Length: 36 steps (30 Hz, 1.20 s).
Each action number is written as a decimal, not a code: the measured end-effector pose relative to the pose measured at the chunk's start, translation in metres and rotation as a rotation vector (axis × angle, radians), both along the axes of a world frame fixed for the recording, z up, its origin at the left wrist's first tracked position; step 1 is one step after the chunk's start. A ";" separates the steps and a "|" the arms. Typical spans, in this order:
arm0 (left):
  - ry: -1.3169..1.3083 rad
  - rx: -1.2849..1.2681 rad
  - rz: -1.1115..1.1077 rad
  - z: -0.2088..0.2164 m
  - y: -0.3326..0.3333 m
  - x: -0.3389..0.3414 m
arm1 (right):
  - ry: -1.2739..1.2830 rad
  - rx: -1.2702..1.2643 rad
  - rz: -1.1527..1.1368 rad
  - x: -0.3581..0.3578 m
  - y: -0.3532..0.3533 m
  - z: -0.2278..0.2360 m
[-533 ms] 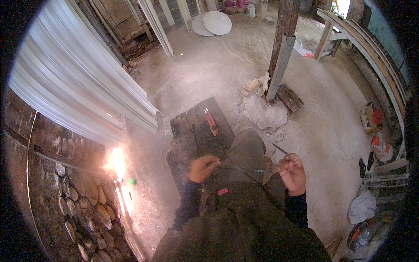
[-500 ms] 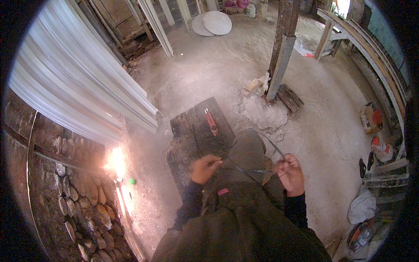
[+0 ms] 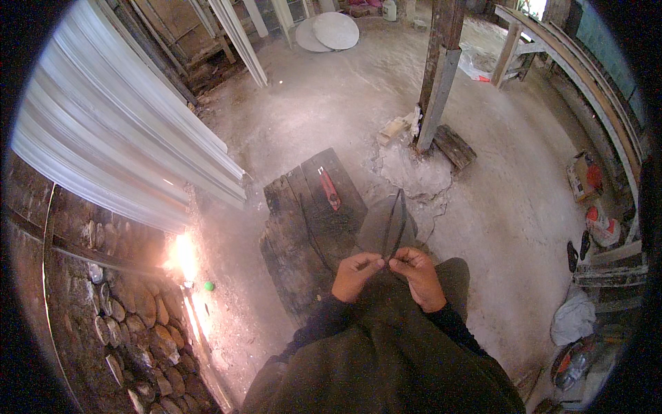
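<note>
Fingers of the left hand (image 3: 355,277) and right hand (image 3: 419,279) are pinched closed on a thin dark strip (image 3: 400,197), their tips nearly meeting above the person's lap. The strip rises from the pinch in a narrow, upright loop over the knee; a further dark length curves across the bench at left. Beyond the knees stands this low bench (image 3: 288,204), of dark, worn wood with a seam along its top; a red-handled cutter (image 3: 329,190) lies on it. Surrounding surface: a pale, dusty concrete floor (image 3: 514,179), cracked near a timber post (image 3: 438,76), whose foot meets rough rubble beside a wooden block (image 3: 455,148). Left: long white ribbed sheets (image 3: 117,131), a glaring patch of light (image 3: 183,259), and a small green ball (image 3: 209,286). Rear: two white discs (image 3: 336,32), overlapping. Right: a wooden frame (image 3: 510,55) and, nearer, a pale sack (image 3: 572,319).
</note>
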<state>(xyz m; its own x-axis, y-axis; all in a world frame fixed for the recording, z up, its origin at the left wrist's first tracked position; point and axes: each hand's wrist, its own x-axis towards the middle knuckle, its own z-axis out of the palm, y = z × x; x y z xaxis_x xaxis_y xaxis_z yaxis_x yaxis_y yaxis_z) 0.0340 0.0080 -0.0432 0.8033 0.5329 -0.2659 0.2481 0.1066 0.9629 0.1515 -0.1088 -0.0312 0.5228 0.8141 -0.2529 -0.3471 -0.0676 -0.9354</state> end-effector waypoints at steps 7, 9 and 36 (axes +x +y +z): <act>-0.044 -0.045 0.027 0.011 -0.006 0.000 | 0.009 -0.020 0.006 -0.002 0.001 0.002; -0.037 -0.060 0.036 0.012 -0.007 0.001 | -0.022 -0.041 0.011 -0.002 0.001 0.001; -0.235 -0.069 0.134 -0.009 0.000 -0.007 | -0.954 0.060 0.144 -0.006 0.004 0.039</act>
<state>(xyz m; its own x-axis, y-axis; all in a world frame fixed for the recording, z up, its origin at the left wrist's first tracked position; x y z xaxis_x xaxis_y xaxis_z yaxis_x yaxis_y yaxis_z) 0.0270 0.0079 -0.0525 0.7707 0.6259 -0.1199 -0.0019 0.1904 0.9817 0.1453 -0.1046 0.0080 0.3811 0.8841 0.2705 0.5679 0.0070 -0.8230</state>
